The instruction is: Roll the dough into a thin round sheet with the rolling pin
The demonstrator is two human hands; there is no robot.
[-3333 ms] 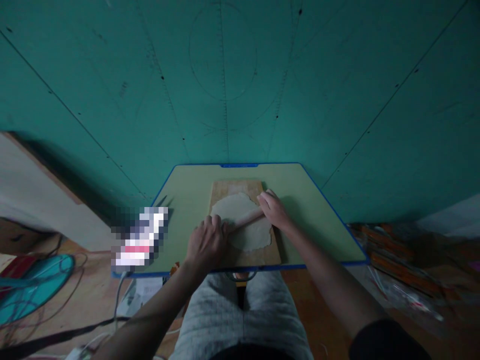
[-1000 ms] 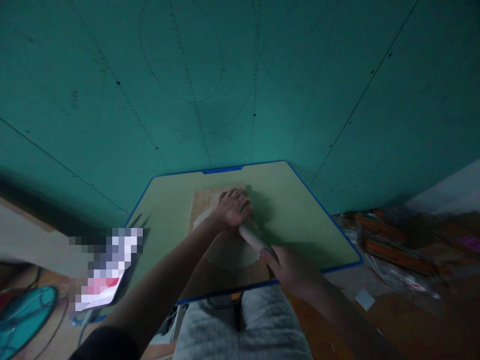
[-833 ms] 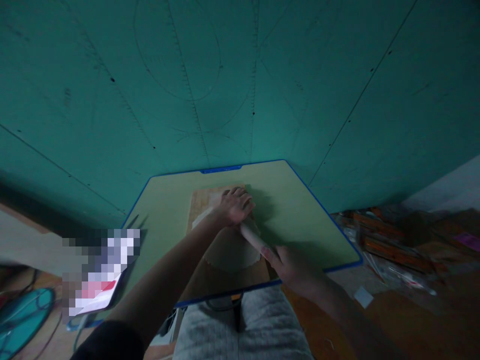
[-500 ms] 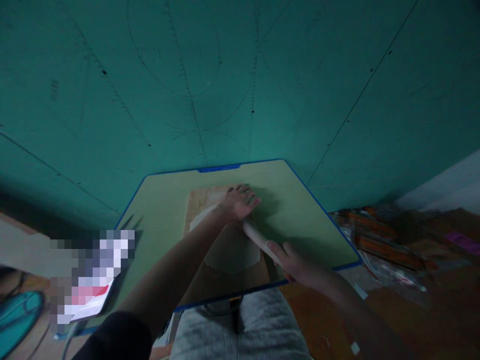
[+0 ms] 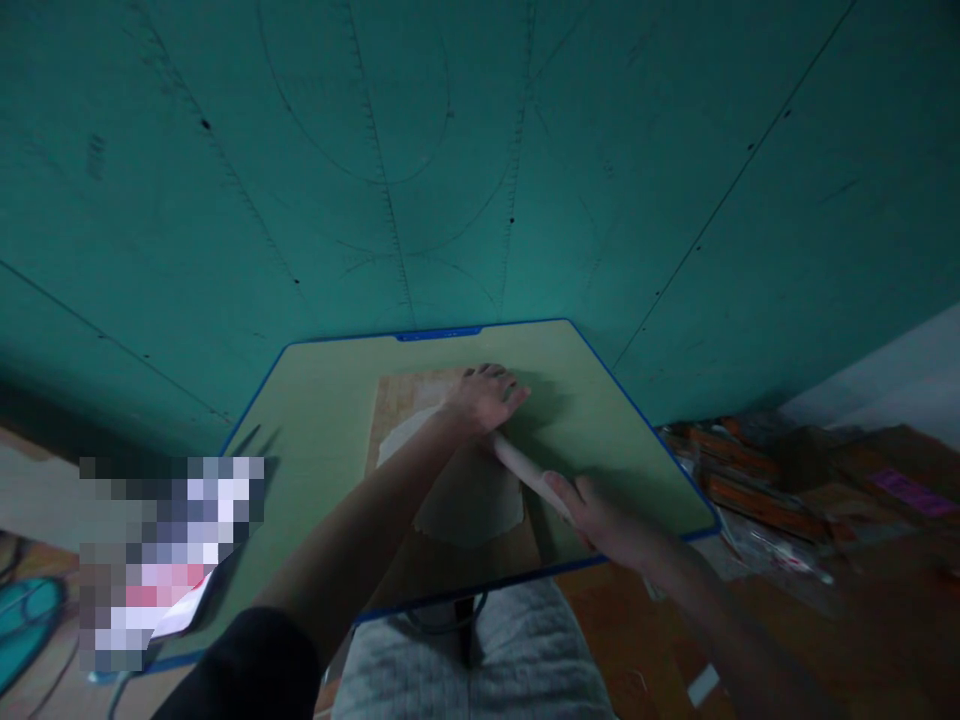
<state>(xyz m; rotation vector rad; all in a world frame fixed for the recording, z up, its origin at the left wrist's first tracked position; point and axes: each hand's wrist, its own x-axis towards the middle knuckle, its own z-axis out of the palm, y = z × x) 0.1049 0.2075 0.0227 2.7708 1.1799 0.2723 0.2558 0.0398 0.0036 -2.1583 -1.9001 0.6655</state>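
A thin, pale, rounded sheet that looks like rolled dough point(image 5: 472, 505) lies on a wooden board point(image 5: 390, 395). My left hand point(image 5: 484, 398) rests palm down near the board's far right part, fingers stretched out and thumb apart. From beside its wrist a pale rolling pin point(image 5: 525, 470) slants toward me and to the right. My right hand point(image 5: 592, 508) is wrapped round the near end of that pin. The pin's far end is hidden by my left hand, so I cannot tell whether the palm presses on it. My left forearm covers part of the sheet.
The board sits on a pale green tabletop point(image 5: 315, 400) with a blue rim, against a green wall point(image 5: 450, 150) with drawn lines. A lit, blurred screen device point(image 5: 180, 610) stands at the left. Plastic-wrapped things point(image 5: 750, 480) and cardboard lie on the right.
Both hands and the rolling pin have shifted slightly to the right. The camera view has moved a little too. The grip on the pin is unchanged.
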